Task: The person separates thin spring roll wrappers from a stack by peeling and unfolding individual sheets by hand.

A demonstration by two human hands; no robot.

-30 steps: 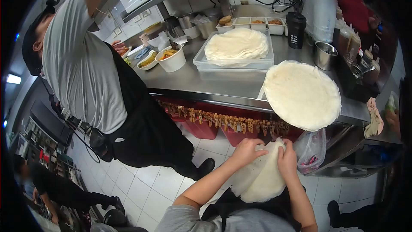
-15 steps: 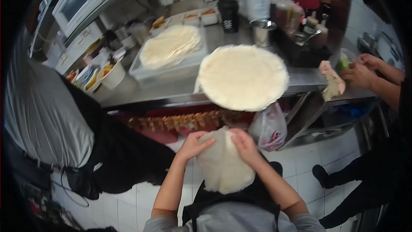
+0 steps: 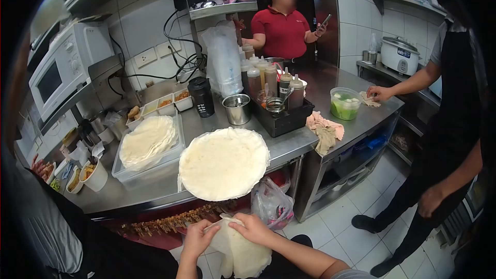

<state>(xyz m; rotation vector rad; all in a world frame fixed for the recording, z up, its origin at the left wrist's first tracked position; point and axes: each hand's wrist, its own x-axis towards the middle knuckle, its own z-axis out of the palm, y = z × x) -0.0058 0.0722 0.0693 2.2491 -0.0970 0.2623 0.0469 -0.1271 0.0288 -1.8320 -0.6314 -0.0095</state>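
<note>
A thin, pale flatbread hangs between my two hands below the counter edge. My left hand pinches its upper left corner, and my right hand grips the upper right part, thumb on top. The sheet droops in loose folds, its lower end at the frame's bottom. Just beyond my hands, a stack of round flatbreads lies at the front edge of the counter. Behind it on the left, more folded flatbreads sit in a clear plastic tub.
On the steel counter stand a steel cup, a black tumbler and a black caddy of sauce bottles. A plastic bag hangs below. Co-workers stand left and right; a person's hand touches a cloth.
My view has tilted up and turned right. My hands have come closer together on the flatbread, which now hangs more crumpled. The right co-worker's hand has left the green-filled tub for a cloth.
</note>
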